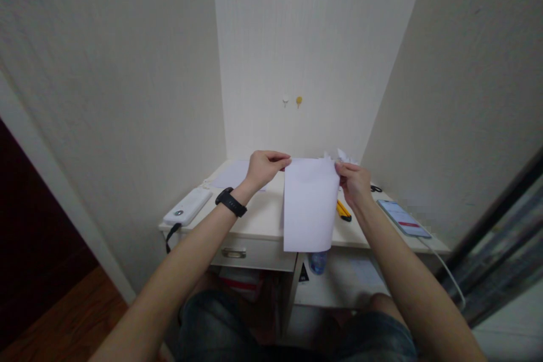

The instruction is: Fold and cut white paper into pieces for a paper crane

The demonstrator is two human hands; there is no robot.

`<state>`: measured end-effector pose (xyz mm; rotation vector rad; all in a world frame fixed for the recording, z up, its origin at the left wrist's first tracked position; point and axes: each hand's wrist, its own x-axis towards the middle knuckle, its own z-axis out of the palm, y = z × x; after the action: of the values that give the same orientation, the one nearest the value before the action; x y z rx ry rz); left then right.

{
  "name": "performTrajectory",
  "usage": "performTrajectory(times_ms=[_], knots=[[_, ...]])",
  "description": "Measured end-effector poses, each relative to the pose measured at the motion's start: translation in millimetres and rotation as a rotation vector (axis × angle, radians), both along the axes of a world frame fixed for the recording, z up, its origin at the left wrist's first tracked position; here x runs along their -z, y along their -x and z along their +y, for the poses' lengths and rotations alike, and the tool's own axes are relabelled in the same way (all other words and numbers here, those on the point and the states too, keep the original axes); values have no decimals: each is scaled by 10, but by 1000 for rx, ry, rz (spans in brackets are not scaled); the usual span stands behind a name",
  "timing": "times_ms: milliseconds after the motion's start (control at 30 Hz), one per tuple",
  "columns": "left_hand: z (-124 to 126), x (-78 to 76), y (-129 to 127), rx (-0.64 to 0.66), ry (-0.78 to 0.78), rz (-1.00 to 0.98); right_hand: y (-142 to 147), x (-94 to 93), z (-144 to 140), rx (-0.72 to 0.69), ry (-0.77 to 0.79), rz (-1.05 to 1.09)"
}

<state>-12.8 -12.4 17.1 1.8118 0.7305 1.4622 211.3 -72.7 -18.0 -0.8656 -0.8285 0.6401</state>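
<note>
A white sheet of paper (310,203) hangs upright in front of me, over the desk's front edge. My left hand (266,169) pinches its top left corner between thumb and fingers. At the top right corner, my right hand (354,181) is closed on the same sheet. A yellow and black utility knife (344,211) lies on the desk just right of the paper, below my right hand. Behind my left wrist, more white paper (231,174) lies flat. Crumpled white paper (345,156) sits at the back right, partly hidden by the sheet.
On the white desk (258,215), a white power bank-like device (188,207) with a black strap lies at the left. Black-handled scissors (375,188) and a phone (403,219) with a white cable lie at the right. A bottle (318,263) stands on the shelf below. Walls enclose three sides.
</note>
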Motion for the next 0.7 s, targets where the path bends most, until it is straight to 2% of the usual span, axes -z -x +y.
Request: performTrajectory(times_ms=[200, 367, 467, 567, 700], knots=[[12, -34, -26, 27, 20, -37, 70, 117, -57, -120, 81, -66], [-43, 54, -17, 128, 160, -133, 22, 137, -4, -38, 29, -83], [-96, 147, -25, 162, 262, -100, -31, 144, 25, -26, 4, -64], [-137, 203, -56, 176, 291, -86, -74, 165, 22, -42, 6, -36], [-163, 199, -107, 161, 292, -100, -106, 201, 17, -73, 25, -18]])
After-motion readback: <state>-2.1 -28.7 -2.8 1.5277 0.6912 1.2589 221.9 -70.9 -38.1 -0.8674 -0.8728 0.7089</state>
